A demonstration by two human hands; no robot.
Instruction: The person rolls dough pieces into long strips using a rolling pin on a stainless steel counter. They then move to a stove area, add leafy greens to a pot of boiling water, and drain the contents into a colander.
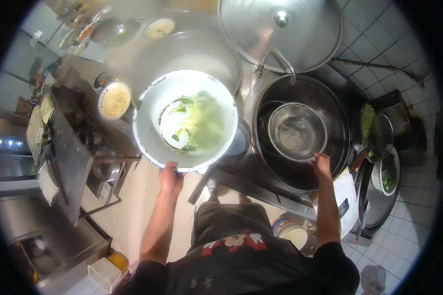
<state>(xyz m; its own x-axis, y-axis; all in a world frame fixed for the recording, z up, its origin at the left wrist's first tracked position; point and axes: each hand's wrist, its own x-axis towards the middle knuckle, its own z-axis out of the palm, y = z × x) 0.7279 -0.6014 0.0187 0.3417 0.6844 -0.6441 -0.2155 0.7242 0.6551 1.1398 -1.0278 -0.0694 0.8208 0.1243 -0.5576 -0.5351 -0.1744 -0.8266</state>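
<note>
My left hand (171, 179) grips the near rim of a white enamel basin (149, 142) with chipped edges. Pale and dark green leafy vegetables (203, 121) lie inside it, partly blurred by steam. At my right, my right hand (322, 164) pinches the near rim of a round stainless steel bowl (297, 129). That bowl sits within a large dark wok (336, 110); I cannot tell whether it rests on the bottom or is held above it. What the bowl contains is unclear. A bent metal tap (284, 61) reaches over the wok's far edge.
A big domed metal lid (251, 33) leans behind the wok. Beyond the basin stands a wide steaming pan (184, 48). A bowl of pale paste (114, 100) is at left, near a steel table (72, 158). At right are a white bowl of greens (388, 173) and a bucket (289, 234) below.
</note>
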